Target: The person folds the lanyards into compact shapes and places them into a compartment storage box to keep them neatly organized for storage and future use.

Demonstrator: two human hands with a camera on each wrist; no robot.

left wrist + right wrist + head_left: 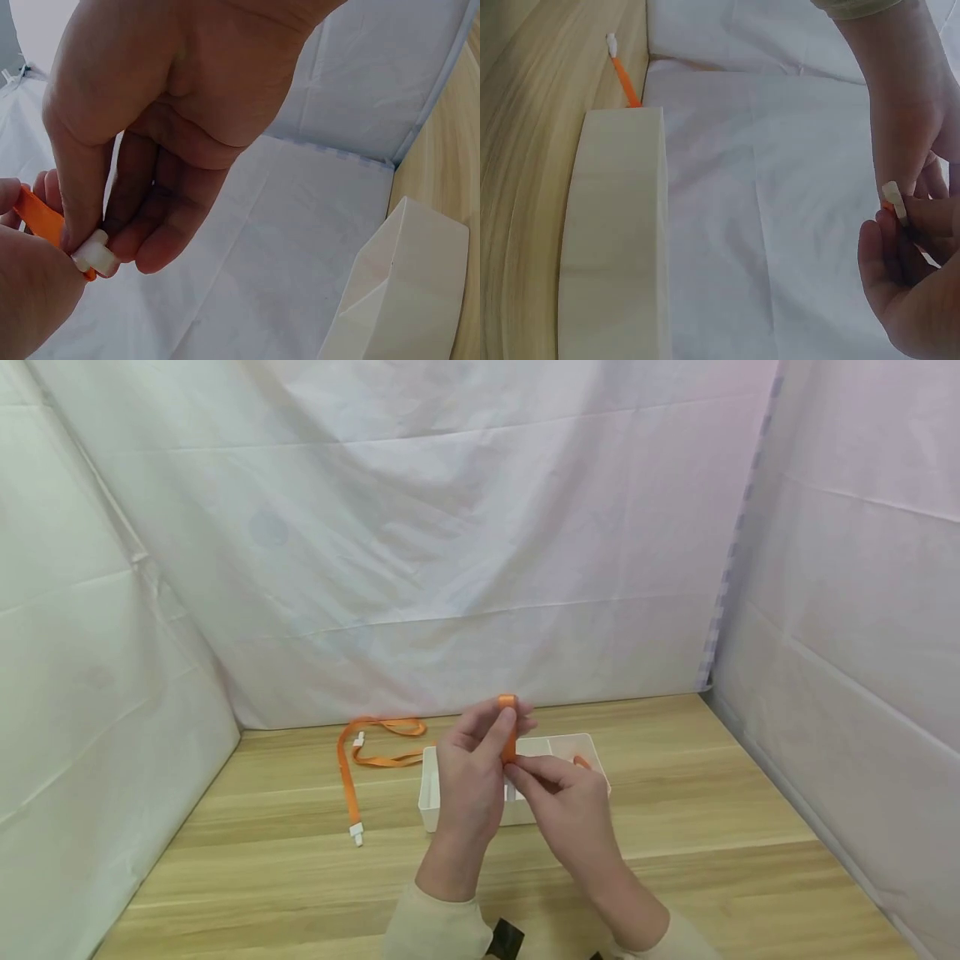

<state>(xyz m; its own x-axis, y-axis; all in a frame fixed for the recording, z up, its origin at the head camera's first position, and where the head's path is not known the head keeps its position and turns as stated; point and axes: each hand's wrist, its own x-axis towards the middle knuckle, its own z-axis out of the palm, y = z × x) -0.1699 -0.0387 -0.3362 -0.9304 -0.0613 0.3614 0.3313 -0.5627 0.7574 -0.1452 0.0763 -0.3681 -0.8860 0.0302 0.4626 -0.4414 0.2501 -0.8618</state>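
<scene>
Over the white divided box (517, 814), both hands hold an orange lanyard (510, 748), folded into an upright bundle. The left hand (471, 777) grips the fold, its thumb pressed along the strap and its other fingers behind. Lower down, the right hand (566, 802) pinches the strap's bottom end between thumb and index finger. In the left wrist view a white clip (95, 255) shows at the fingertips of the right hand (172, 97), below the orange strap. From the right wrist, the clip (894, 201) stands out above the curled fingers.
Left of the box, an orange lanyard (347, 781) with white clips lies loosely curved on the wooden table (262, 860). A bit of orange (582, 762) shows in the box's right compartment. White cloth (450, 527) hangs behind and along both sides.
</scene>
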